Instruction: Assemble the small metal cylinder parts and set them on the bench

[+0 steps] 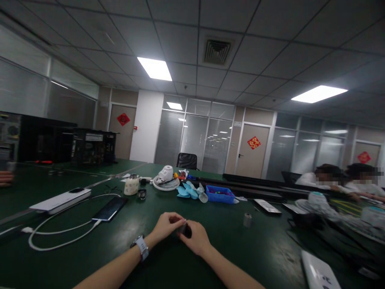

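Observation:
My left hand (166,227) and my right hand (195,239) meet low over the dark green table (150,257), both closed on a small dark object (186,230) held between the fingertips. A watch sits on my left wrist (140,245). What the dark object is cannot be made out.
A phone (110,208) with a white cable (60,233) and a white power strip (60,200) lie at left. Farther back are a white jar (131,185), a fan grille (165,182), light blue fan blades (189,191), a blue tray (220,194) and a small grey cylinder (247,219). Two people sit at right (345,180).

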Demonstrator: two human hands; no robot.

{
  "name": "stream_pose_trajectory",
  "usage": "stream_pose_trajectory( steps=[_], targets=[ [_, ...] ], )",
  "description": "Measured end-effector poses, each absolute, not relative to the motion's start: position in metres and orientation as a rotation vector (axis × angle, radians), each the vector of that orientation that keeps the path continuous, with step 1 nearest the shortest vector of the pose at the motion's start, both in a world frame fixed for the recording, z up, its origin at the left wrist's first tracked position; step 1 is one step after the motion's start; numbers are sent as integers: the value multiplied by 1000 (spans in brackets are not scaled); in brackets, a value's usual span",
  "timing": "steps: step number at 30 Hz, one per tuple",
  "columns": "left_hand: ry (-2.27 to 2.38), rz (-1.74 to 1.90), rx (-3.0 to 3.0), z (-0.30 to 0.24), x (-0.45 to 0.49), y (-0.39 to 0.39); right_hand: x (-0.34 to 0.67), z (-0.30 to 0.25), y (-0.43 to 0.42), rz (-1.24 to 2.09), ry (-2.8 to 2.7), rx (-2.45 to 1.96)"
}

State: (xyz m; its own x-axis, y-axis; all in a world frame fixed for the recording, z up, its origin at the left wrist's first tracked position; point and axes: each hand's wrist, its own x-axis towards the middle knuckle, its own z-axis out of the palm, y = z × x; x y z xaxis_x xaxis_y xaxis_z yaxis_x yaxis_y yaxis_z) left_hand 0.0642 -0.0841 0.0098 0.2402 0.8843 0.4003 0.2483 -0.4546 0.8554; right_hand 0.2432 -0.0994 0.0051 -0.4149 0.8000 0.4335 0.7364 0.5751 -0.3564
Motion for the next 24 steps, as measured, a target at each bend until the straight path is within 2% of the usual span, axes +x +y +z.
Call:
stream_pose_trajectory(
  steps=[11, 24],
  targets=[
    [1099, 1240, 1922, 11, 63, -85, 244, 1, -94, 0, -2281, -1175],
    [1137, 1185, 2046, 13, 59, -81, 245, -4, -88, 7, -2318, -1192]
  ],
)
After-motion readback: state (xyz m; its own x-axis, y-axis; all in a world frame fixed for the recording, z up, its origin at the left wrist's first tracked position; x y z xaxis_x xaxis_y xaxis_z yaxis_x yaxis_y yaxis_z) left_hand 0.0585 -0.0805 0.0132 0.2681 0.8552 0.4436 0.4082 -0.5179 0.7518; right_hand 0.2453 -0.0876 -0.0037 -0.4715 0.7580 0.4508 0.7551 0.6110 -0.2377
